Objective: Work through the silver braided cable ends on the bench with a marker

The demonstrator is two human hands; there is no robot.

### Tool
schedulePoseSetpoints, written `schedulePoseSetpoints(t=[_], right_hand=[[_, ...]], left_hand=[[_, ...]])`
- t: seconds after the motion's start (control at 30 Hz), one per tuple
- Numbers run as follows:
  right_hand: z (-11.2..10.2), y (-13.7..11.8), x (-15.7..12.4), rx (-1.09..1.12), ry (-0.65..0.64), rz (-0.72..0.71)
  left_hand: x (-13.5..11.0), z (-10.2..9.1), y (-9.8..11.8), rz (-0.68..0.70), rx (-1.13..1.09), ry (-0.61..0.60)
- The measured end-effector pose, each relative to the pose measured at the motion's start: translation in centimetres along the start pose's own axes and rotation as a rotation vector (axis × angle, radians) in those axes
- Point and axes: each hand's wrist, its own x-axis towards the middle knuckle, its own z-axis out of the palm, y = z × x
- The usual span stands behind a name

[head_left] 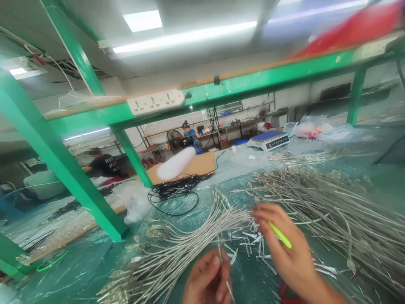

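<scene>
My left hand (pixel 207 278) is low in the middle of the view, its thumb and fingers pinched on a thin silver cable (pixel 220 249) that rises from the pinch. My right hand (pixel 284 249) hovers just to the right, fingers curled, with a yellow-green stick-like tool (pixel 280 235) held in it. Between and above the hands lie small loose silver connector pieces (pixel 249 240). A bundle of silver cables (pixel 177 249) fans out to the left of my hands, and a larger heap of cables (pixel 332 202) spreads to the right.
A green metal frame post (pixel 60 160) slants down to the bench at left, with a white power strip (pixel 156 101) on the green crossbar. Black cords (pixel 177 190), a white roll (pixel 175 164) and a scale (pixel 268 139) lie farther back. Other people sit at distant benches.
</scene>
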Motion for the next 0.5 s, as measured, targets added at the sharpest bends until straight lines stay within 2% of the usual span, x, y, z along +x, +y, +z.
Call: schedulePoseSetpoints(t=[0.13,0.2,0.5], right_hand=[[0.4,-2.8,-0.8,0.088,-0.228,-0.124],[0.3,-3.7,-1.1,0.102,-0.29,-0.129],[-0.2,-4.1,-1.1,0.109,-0.392,-0.056]], left_hand=[[-0.3,0.3,0.3,0.013,-0.044,0.039],[-0.4,0.5,0.5,0.003,-0.056,0.034],[-0.4,0.8,0.4,0.009,0.002,0.076]])
